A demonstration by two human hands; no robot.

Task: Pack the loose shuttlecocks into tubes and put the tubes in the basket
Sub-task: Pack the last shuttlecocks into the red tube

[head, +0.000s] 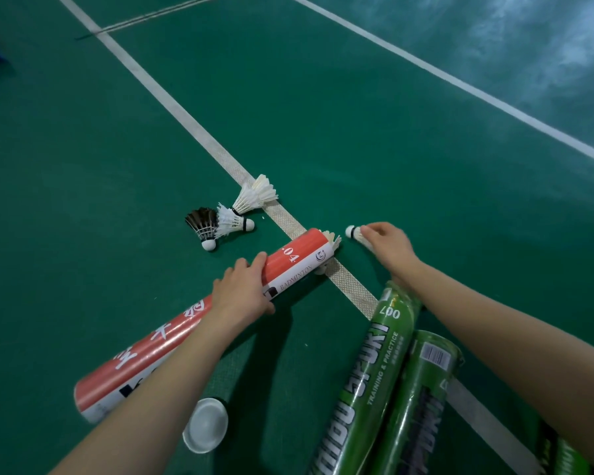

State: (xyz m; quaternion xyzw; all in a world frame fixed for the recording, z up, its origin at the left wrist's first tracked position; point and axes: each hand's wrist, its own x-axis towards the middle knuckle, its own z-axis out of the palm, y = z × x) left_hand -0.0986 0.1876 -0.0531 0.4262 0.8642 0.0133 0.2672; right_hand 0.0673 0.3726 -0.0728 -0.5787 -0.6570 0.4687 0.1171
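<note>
**Inspector:** Hazards, nearest first?

**Technician:** Loose white cap (204, 425) lying on the floor nearest, beside the closed end of the red tube (158, 347). Easily knocked away before capping. Keep within reach. Two green tubes (367, 389) lying side by side on the floor below the right forearm, the far end of one on the white court line (192, 128). Likely to roll if nudged. Avoid dragging the arm across.

**Inspector:** At the red tube's mouth?

**Technician:** Pinned to the floor by the left hand (242, 291), fingers wrapped over the top, thumb along the near side. Feathers (331, 240) already jutting from the open end, so probably near full. Do not force another in: crushed feathers, jammed stack. Do not slacken the grip: rolling, lost aim.

**Inspector:** Right hand?

**Technician:** Right hand (390, 246) just beyond the mouth, fingers closed round the skirt of a white shuttlecock (352, 232), cork toward the tube. Grip lightly: bent skirt otherwise. Enter straight, cork first.

**Inspector:** Appearance of remaining stock?

**Technician:** Three on the floor, left of the court line, beyond the tube. Dark-feathered shuttlecock (203, 228) touching a banded white shuttlecock (232, 222), black ring above the cork. Farthest white shuttlecock (256, 195) with its skirt on the line. White corks, feathers somewhat ragged. Basket not in view.
</note>
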